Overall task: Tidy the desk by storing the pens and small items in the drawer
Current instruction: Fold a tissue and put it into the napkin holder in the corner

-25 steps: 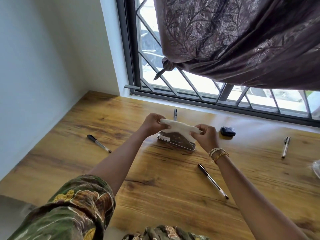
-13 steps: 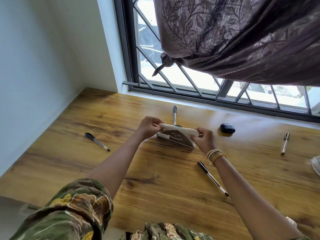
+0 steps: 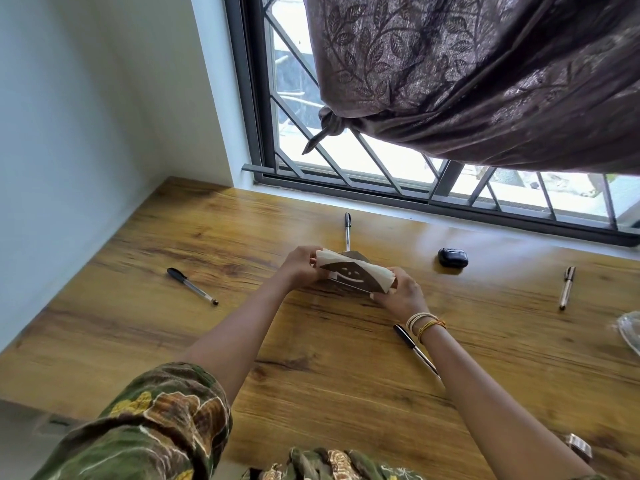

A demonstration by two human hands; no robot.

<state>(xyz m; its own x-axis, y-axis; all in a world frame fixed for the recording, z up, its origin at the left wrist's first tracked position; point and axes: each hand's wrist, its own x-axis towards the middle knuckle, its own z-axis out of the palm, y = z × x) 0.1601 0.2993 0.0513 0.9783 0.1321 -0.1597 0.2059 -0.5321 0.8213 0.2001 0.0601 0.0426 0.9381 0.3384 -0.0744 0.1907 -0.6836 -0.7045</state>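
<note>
While both of my arms reach out over the wooden desk (image 3: 311, 393), a pen (image 3: 415, 349) lies closest to me, partly hidden under my right wrist. Further out, my left hand (image 3: 299, 268) and my right hand (image 3: 400, 296) each grip one end of a metal napkin holder (image 3: 348, 275) with a smiling face cut into it; fingers of both curl around the pale napkins (image 3: 377, 273) draped over its top. The holder sits on the desk at mid-depth. Off to the left rests a second pen (image 3: 192, 286), and far right a third pen (image 3: 567, 287). A small dark case (image 3: 452, 257) lies just beyond my right hand. Behind the holder a fourth pen (image 3: 347, 230) points toward the window (image 3: 433, 199), where a knotted curtain (image 3: 485, 81) hangs.
</note>
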